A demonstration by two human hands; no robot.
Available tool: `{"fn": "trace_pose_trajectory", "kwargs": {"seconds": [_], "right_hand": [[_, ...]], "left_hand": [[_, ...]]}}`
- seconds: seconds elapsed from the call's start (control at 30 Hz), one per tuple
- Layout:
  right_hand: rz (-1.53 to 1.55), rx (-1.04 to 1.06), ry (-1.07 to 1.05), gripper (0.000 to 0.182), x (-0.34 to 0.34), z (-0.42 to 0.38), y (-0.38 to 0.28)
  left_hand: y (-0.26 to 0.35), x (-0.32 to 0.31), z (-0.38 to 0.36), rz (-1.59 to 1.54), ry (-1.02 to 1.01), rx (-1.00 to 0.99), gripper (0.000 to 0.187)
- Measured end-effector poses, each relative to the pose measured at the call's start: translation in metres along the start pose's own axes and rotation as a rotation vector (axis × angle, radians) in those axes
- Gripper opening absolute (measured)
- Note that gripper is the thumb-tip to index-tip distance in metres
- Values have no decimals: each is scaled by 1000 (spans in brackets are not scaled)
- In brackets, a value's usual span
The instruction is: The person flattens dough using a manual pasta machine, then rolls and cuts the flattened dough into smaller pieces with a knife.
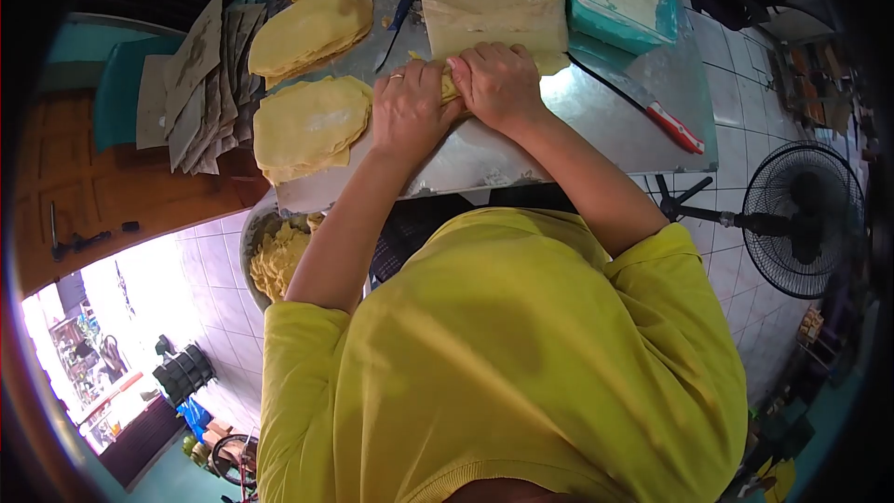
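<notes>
flat yellow dough stacks [312, 123] lie left on the shiny metal table [596, 126]; the slim red-handled knife [674, 128] lies right, before the rectangular turquoise plastic tub [663, 28]; the round black fan [805, 219] stands right of the table.

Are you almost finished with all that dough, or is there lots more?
Three stacks of flat, oval yellow dough sheets already look done. In hand is a small yellow dough piece, with the left hand and right hand both pressing on it. Probably left: the lumpy yellow dough in the round grey bowl, though how deep it goes doesn't show.
</notes>
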State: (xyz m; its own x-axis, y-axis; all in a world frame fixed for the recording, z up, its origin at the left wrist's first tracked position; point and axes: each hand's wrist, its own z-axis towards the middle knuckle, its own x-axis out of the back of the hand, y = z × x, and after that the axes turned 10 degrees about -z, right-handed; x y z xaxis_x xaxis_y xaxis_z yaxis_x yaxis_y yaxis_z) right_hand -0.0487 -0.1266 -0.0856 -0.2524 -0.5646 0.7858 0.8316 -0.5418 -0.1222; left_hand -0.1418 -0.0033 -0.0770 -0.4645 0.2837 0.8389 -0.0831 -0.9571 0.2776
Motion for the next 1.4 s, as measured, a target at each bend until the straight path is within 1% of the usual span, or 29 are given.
{"fn": "trace_pose_trajectory", "kwargs": {"seconds": [0.07, 0.1, 0.17, 0.2, 0.27, 0.33, 0.4, 0.43, 0.47, 0.53, 0.57, 0.67, 0.7, 0.73, 0.8, 0.83, 0.9, 0.93, 0.97, 1.0, 1.03, 1.07, 1.13, 1.17, 1.2, 1.23, 1.27, 1.33, 1.4], "right_hand": [[27, 0, -25, 19, 7, -10, -4], [27, 2, -23, 19, 11, -14, -5], [63, 94, 161, 16, 18, -26, -7], [67, 91, 160, 16, 24, -33, -10], [138, 69, 67, 19, 42, -46, -17], [136, 82, 86, 18, 60, -51, -23], [181, 4, -97, 19, 72, -50, -28], [200, -6, 47, 21, 65, -43, -30], [198, -5, 54, 21, 58, -39, -31], [197, -57, 72, 21, 39, -34, -31], [184, -58, 83, 23, 33, -29, -27], [157, -76, -25, 28, 15, -10, -16], [155, -87, -8, 35, 8, -3, -12], [153, -89, -14, 35, 6, 2, -11], [153, -145, -133, 32, 5, 10, -11], [152, -141, -131, 32, 5, 12, -9], [114, -145, -284, 33, 6, 16, -8], [111, -138, -275, 33, 6, 14, -8], [89, -112, -217, 33, 5, 11, -9], [64, -89, -156, 32, 5, 7, -10], [54, -86, -147, 32, 6, 3, -11], [50, -75, -105, 33, 10, -3, -13], [41, -68, -62, 34, 16, -16, -16], [40, -31, 35, 35, 18, -22, -18], [41, 8, 130, 37, 21, -29, -19], [42, 6, 130, 37, 27, -36, -22], [36, 25, 98, 40, 36, -45, -25], [32, 45, 76, 44, 53, -54, -30], [32, 38, -160, 47, 72, -57, -35]], "left_hand": [[10, 5, -7, -14, 35, -4, 50], [15, 8, -11, -13, 37, -4, 50], [27, 17, -20, 48, -5, -44, 59], [35, 24, -25, 50, -9, -44, 59], [52, 37, -34, 34, -120, -23, 61], [64, 40, -36, 34, -133, -24, 61], [76, 38, -33, 15, -175, 66, 52], [71, 23, -32, 37, -165, 4, 40], [66, 18, -31, 41, -161, 0, 40], [52, 9, -27, 57, -216, 45, 28], [46, 7, -21, 78, -171, -3, 23], [25, -1, -3, -1, -187, -7, 22], [22, 1, 9, -4, -287, 44, 25], [19, 0, 15, -9, -290, 45, 25], [16, -1, 23, -27, -326, 154, 26], [16, 0, 27, -34, -372, 198, 27], [15, -1, 28, -24, -379, 216, 27], [16, -1, 26, -15, -391, 233, 27], [18, -2, 20, -14, -380, 228, 27], [19, -4, 15, 9, -308, 213, 27], [21, -7, 10, 30, -236, 197, 28], [27, -5, 8, 27, -230, 190, 28], [41, 0, -4, 29, -189, 211, 38], [47, 2, -11, 27, -190, 207, 38], [54, 4, -20, 75, -105, 142, 46], [59, 7, -29, 124, -20, 78, 55], [64, 12, -38, 128, -21, 78, 55], [69, 22, -53, 26, -117, 62, 68], [72, 31, -51, -7, -126, 44, 66]]}}
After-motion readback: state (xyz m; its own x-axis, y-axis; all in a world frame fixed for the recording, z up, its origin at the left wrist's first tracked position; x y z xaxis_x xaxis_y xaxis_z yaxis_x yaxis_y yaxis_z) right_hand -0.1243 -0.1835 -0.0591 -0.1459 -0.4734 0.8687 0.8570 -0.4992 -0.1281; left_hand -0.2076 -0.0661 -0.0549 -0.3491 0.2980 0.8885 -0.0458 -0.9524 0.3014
